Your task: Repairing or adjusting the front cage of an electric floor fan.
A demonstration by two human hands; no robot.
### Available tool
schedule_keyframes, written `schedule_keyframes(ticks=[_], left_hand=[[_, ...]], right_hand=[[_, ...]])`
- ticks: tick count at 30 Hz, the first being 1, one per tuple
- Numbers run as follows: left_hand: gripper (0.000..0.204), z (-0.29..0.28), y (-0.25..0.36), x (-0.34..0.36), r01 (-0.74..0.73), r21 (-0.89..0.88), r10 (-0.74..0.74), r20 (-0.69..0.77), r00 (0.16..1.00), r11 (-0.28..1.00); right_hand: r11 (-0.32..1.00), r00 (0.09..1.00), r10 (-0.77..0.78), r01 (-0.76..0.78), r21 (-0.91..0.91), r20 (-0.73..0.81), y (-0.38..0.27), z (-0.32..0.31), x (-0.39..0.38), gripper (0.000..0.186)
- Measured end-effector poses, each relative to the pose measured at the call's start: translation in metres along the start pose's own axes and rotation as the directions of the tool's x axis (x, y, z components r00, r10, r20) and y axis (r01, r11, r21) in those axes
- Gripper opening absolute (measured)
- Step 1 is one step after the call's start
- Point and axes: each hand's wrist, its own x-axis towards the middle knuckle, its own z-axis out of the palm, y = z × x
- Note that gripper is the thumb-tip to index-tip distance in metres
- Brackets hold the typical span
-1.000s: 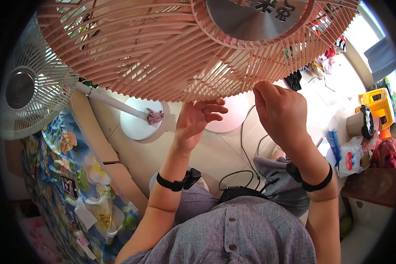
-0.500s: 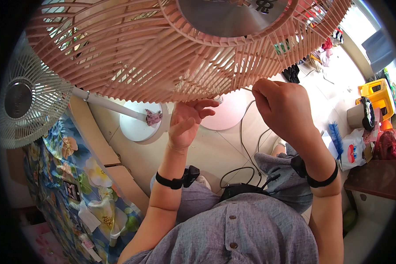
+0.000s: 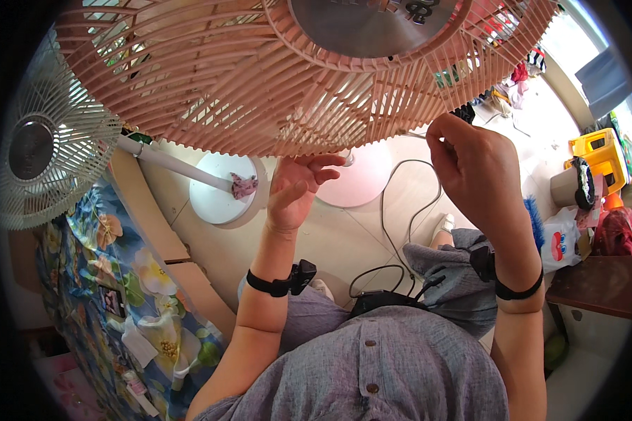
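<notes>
A large pink fan guard [image 3: 225, 91] with a silver centre disc [image 3: 372, 28] fills the top of the view. Just under its lower edge is my left hand [image 3: 293, 193], palm partly turned up, fingers apart and pointing right; its upper side meets or nearly meets the ribs. My right hand [image 3: 474, 158] is closed in a pinch at the guard's lower right edge. From its fingertips a thin, light, rod-like piece [image 3: 416, 134] runs left to the rim. Its far end and exact kind are hidden.
A white fan [image 3: 31, 154] stands at left beside a bed with a flowered cover [image 3: 105, 281]. A round white base [image 3: 221, 196] and a pink base [image 3: 354, 179] rest on the tiled floor. A black cable [image 3: 384, 217] loops near my legs. Containers and bags, including a yellow crate [image 3: 600, 158], crowd the right side.
My right hand has moved right and slightly up, with the thin piece still between its fingers. The pink guard has shifted up slightly. My left hand has hardly moved.
</notes>
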Motion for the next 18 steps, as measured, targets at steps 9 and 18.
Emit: schedule_keyframes(ticks=[9,18], left_hand=[[0.068,0.002,-0.002,0.003,0.027,-0.003,-0.027,0.01,1.0,1.0],[0.069,0.005,-0.002,0.002,0.029,-0.017,-0.028,0.014,0.999,0.999]], right_hand=[[0.986,1.0,-0.001,-0.001,-0.164,-0.01,-0.003,0.03,-0.008,0.009],[0.996,0.997,-0.036,0.031,-0.084,-0.063,0.008,0.041,-0.006,0.01]])
